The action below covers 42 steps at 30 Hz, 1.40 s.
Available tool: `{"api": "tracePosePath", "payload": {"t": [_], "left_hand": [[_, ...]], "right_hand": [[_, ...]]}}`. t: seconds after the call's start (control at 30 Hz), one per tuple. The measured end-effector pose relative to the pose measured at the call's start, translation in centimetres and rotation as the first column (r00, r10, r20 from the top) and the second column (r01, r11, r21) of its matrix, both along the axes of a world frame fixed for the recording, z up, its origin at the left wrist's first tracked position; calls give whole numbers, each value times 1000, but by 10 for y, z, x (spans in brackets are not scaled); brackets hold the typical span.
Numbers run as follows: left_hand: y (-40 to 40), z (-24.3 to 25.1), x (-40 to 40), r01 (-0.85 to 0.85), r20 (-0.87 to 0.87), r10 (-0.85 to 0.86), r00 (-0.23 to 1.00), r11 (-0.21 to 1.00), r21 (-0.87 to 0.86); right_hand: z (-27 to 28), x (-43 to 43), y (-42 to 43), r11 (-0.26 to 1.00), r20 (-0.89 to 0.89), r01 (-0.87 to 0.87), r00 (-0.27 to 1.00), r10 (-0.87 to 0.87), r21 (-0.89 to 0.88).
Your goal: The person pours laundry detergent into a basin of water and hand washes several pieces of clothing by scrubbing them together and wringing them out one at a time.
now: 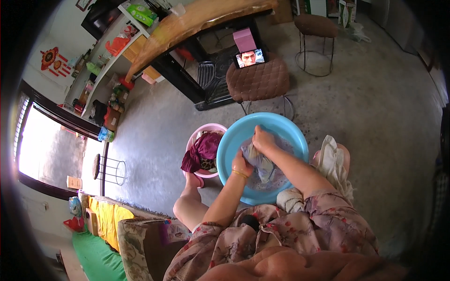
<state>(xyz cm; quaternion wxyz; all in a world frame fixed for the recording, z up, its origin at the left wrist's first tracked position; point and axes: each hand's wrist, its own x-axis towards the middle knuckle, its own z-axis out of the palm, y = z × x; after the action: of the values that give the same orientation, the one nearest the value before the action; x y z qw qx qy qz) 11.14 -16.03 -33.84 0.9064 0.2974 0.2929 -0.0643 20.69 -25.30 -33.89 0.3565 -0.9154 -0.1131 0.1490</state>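
Note:
A large light-blue plastic basin (230,135) stands on the floor before me, holding soapy water (262,184) with foam. Inside its rim, a wet greyish-blue cloth (263,167) hangs between my hands, its lower end in the suds. My left hand (242,164), with a yellow bracelet at the wrist, grips the cloth's left side. Higher up, my right hand (263,138) is closed in a fist around its upper part. A smaller pink tub (188,138) sits against the basin's left side, piled with clothes, among them a maroon garment (207,145) that hangs over the edge.
Beyond the basin, a brown quilted stool (258,80) carries a phone (250,58) leaning on a pink box (244,39). A second stool (315,26) stands farther right. White cloth (330,159) drapes over my right knee. A wooden-topped table (197,21) lies at the back.

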Motion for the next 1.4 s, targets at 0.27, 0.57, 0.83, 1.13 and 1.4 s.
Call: {"api": "tracePosePath", "payload": {"t": [0.27,0.57,0.83,1.13,1.4], "left_hand": [[22,-39,5,-46,-294,60,954,997,54],[50,-73,7,-28,20,34,999,970,-241],[-8,10,1,45,40,-42,998,996,-73],[20,-25,-6,-215,-187,269,945,940,267],[-29,-87,-24,337,-369,-508,778,-157,928]], "right_hand": [[-39,-24,8,919,310,-289,877,367,-268],[14,-74,40,855,69,-406,911,407,322],[13,-25,2,979,342,-187,928,148,83],[18,-1,-32,976,53,-117,990,129,-185],[-39,-21,-21,932,-18,-258,965,262,-253]]}}
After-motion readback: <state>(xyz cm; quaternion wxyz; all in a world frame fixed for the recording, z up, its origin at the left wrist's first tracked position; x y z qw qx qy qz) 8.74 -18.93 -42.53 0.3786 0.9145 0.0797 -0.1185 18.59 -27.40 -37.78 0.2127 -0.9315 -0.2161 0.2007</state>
